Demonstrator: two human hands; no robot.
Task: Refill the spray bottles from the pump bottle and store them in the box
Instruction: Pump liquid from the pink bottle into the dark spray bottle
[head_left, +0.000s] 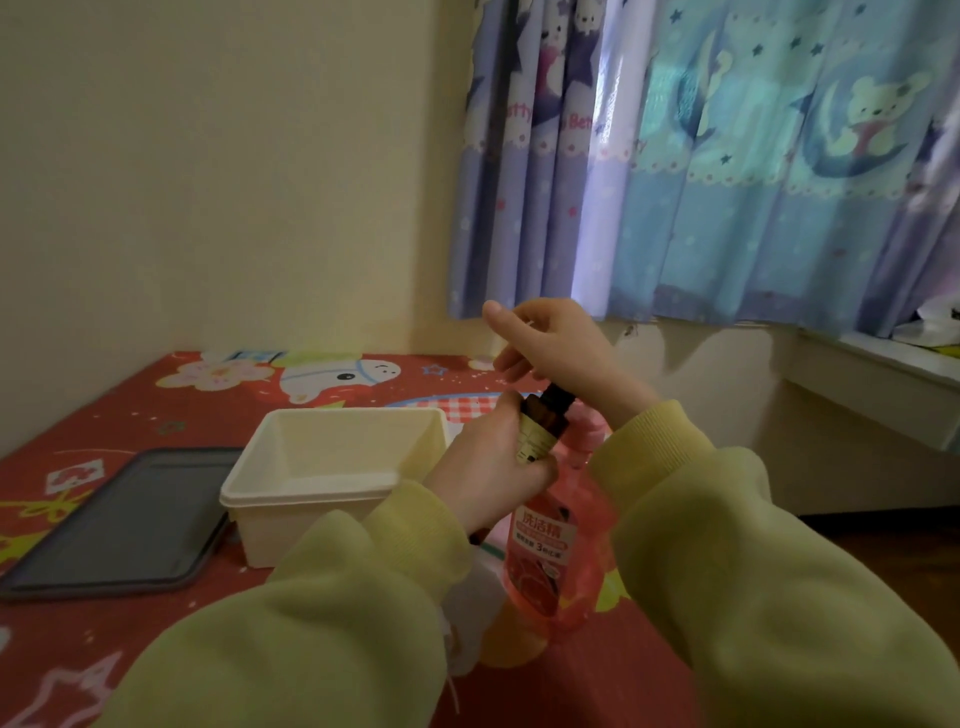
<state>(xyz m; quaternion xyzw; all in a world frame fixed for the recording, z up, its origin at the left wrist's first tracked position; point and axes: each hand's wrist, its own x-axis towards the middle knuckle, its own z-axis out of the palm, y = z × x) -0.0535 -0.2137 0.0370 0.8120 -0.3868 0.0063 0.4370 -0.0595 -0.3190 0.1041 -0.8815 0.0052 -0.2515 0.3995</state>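
My left hand (485, 467) grips a small dark brown spray bottle (543, 423) with a pale label, held upright in front of the pink pump bottle (550, 566). My right hand (553, 345) sits on top of the brown bottle, fingers closed around its black top; the thumb sticks out to the left. The pink bottle stands on the red patterned table, its pump head hidden behind my hands. A cream plastic box (311, 491) stands open and empty just left of my hands.
A grey lid or tray (119, 525) lies flat on the red cartoon tablecloth (130, 400) left of the box. Something white and orange (483, 613) sits under my left sleeve. Blue curtains (727, 156) hang behind; a white ledge (883, 364) is at right.
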